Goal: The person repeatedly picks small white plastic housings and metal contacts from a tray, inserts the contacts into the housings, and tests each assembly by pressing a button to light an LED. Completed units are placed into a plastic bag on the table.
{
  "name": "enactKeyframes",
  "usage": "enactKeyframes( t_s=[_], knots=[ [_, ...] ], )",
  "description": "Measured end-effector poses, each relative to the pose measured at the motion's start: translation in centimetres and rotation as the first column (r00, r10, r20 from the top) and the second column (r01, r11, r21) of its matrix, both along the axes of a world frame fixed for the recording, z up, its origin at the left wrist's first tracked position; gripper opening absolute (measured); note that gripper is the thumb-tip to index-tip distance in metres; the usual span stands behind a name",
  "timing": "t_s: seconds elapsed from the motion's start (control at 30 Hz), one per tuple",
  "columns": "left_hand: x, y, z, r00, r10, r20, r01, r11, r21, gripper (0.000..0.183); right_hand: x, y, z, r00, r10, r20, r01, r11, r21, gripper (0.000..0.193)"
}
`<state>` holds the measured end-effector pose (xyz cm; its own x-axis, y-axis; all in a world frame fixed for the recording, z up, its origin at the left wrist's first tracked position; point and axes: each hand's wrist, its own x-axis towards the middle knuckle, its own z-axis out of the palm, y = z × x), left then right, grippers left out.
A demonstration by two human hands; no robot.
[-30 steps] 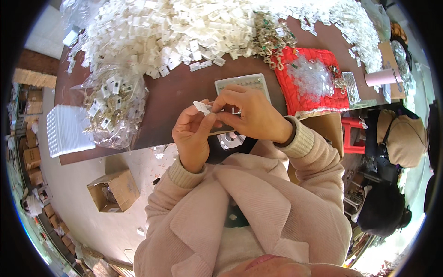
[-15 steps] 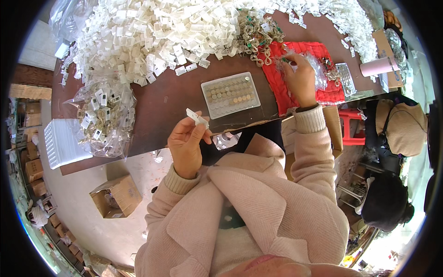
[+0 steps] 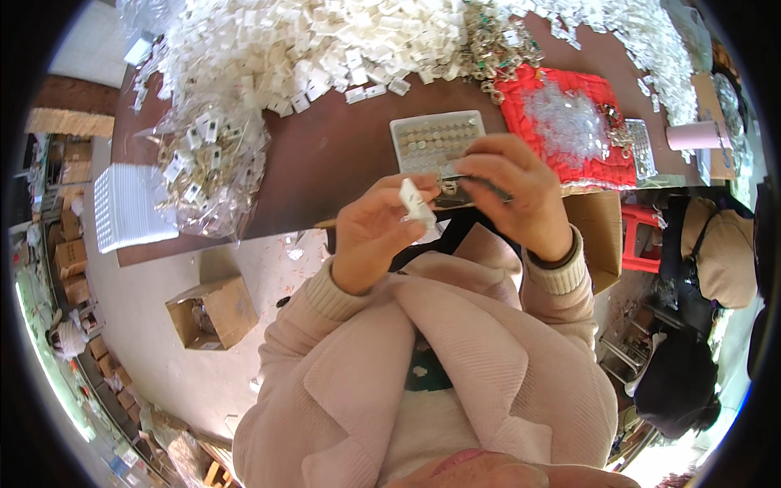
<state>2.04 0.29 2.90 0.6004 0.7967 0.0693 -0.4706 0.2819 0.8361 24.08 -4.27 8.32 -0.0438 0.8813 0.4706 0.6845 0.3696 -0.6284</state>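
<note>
My left hand point(image 3: 366, 236) pinches a small white plastic casing point(image 3: 413, 202) between thumb and fingers, in front of the table's near edge. Close by on its right is my right hand point(image 3: 521, 191), its fingers bent together. At their tips shows a small clear and metallic bit point(image 3: 447, 184), too small to name surely. Behind the hands lies a white tray point(image 3: 397, 137) with rows of round, coin-like discs. My right hand hides the tray's near right part.
A heap of white casings point(image 3: 285, 53) covers the far table. Tangled cord loops point(image 3: 496, 45) adjoin a red cloth point(image 3: 521, 106) bearing clear plastic bits point(image 3: 565, 122). At left sit a filled clear bag point(image 3: 213, 175) and stacked white trays point(image 3: 130, 207). A cardboard box point(image 3: 224, 313) stands on the floor.
My right hand has come from the red cloth leftward and nearer, beside my left hand. The view has shifted a little; the white casing stays in my left hand.
</note>
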Motion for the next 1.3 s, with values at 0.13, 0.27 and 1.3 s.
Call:
enactKeyframes(
  t_s=[0.13, 0.27, 1.3],
  knots=[
    [-0.3, 0.0, -0.4, 0.999, 0.005, 0.032, -0.003, 0.997, -0.081, 0.039, -3.1, 0.6, -0.7, 0.999, 0.026, -0.034, -0.026, 1.0, 0.011, 0.036],
    [-1.0, 0.0, -1.0, 0.987, 0.002, 0.163, 0.033, 0.977, -0.21, 0.038, -4.7, 0.8, -1.5, 0.972, -0.01, -0.233, 0.009, 1.0, -0.004, 0.037],
    [-1.7, 0.3, -1.9, 0.955, 0.237, 0.181, -0.209, 0.965, -0.16, 0.031, -7.2, 0.6, -1.3, 0.882, -0.055, -0.468, 0.02, 0.997, -0.079, 0.018]
  ],
)
